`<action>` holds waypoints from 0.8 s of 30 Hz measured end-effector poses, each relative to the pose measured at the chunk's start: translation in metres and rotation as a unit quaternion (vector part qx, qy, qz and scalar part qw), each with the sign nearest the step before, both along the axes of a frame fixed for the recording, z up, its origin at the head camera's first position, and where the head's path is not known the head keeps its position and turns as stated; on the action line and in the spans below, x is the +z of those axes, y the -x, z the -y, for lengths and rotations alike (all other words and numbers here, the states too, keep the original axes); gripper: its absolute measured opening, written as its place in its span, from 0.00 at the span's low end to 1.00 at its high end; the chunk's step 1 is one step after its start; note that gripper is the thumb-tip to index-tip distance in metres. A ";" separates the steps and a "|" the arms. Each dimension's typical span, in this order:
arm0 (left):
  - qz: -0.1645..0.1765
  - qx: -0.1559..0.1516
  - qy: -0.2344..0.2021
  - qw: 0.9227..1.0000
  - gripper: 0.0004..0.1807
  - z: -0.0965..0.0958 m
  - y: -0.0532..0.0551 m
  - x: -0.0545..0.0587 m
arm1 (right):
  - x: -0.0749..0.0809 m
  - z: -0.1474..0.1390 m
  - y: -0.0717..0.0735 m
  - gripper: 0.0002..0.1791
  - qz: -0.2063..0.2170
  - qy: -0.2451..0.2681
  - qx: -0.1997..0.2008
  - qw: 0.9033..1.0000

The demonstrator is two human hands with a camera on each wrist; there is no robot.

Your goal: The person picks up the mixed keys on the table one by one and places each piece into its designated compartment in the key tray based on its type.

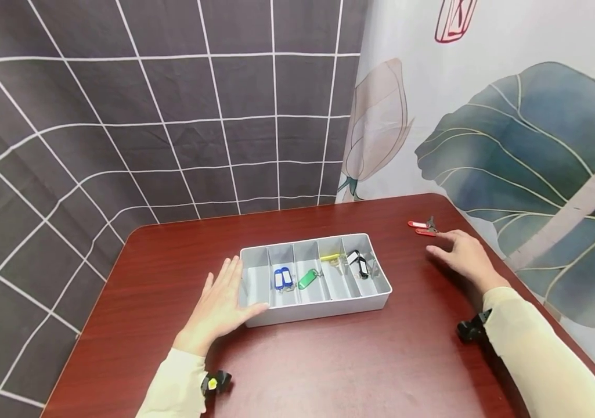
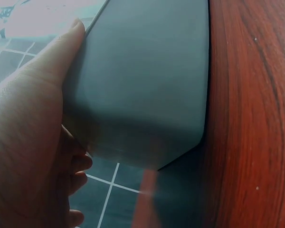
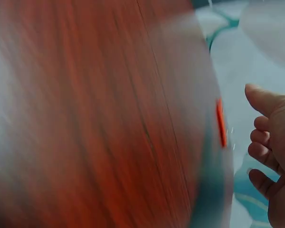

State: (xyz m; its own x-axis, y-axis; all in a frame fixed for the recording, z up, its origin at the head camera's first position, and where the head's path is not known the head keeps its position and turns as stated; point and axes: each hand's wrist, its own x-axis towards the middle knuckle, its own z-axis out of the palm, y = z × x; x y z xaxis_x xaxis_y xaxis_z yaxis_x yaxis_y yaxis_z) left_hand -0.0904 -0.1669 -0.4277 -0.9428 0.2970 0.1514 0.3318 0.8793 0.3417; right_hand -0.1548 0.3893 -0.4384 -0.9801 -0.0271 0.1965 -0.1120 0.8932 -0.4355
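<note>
A grey tray (image 1: 318,307) divided into several compartments stands on the table. My left hand (image 1: 219,305) rests against its left end, fingers straight, thumb along the front rim. Key tags lie in the tray: two blue key tags (image 1: 283,278), a green key tag (image 1: 307,278), a yellow key tag (image 1: 330,257) and black key tags (image 1: 363,267); the leftmost compartment shows none. At the far right are two red key tags (image 1: 418,224) with keys. Just beside them hovers my right hand (image 1: 461,258), fingers loosely bent and holding nothing visible.
The reddish-brown table (image 1: 328,360) has its right edge close to my right forearm. A dark checked curtain (image 1: 172,116) hangs behind and to the left, and a white curtain with leaf prints (image 1: 532,145) hangs on the right.
</note>
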 end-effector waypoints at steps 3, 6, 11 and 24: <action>0.000 0.002 0.000 1.000 0.63 0.000 0.000 0.000 | -0.002 -0.014 0.008 0.38 0.015 0.008 -0.012 1.000; 0.005 0.001 -0.001 1.000 0.63 -0.001 0.000 -0.001 | -0.004 -0.023 0.015 0.39 0.027 0.022 -0.021 0.999; 0.006 0.000 0.004 1.000 0.65 -0.002 0.001 -0.001 | -0.012 -0.035 0.024 0.43 0.057 0.054 -0.053 0.996; -0.007 0.002 0.008 1.000 0.64 -0.001 0.001 -0.001 | -0.026 -0.039 0.036 0.48 0.093 0.132 -0.102 0.982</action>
